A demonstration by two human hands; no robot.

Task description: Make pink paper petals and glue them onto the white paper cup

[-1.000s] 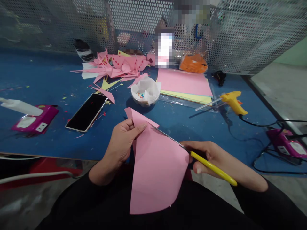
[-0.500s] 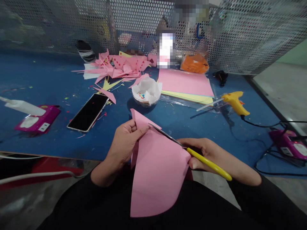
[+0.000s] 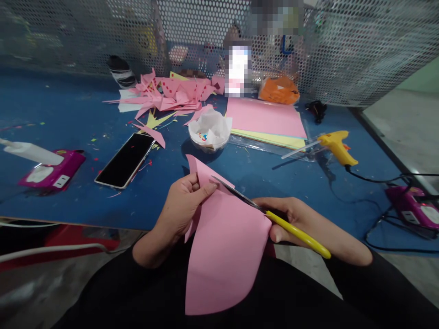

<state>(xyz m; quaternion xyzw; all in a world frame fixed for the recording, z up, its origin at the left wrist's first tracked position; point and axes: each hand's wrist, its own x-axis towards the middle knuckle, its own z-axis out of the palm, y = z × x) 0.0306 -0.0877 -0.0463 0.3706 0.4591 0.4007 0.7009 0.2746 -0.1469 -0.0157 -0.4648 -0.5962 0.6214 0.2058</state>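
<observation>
A pink paper sheet (image 3: 224, 246) hangs over my lap in front of the blue table's near edge. My left hand (image 3: 180, 208) pinches its upper left part, thumb on top. My right hand (image 3: 308, 226) is closed round the yellow-handled scissors (image 3: 274, 217). Their blades lie across the sheet's top edge, with the tips close to my left fingertips. A narrow pink strip curls away above the blades.
On the blue table (image 3: 68, 123) lie a phone (image 3: 125, 160), a bowl lined with white paper (image 3: 210, 132), a stack of pink and yellow sheets (image 3: 265, 121), a heap of pink scraps (image 3: 168, 93), a yellow glue gun (image 3: 334, 146) with its cable, and magenta power strips (image 3: 51, 171) at both sides. Perforated metal screens stand behind.
The scissors' blades have advanced along the sheet's top edge toward my left fingers. The strip above the cut has grown and curled away. Both hands shifted slightly.
</observation>
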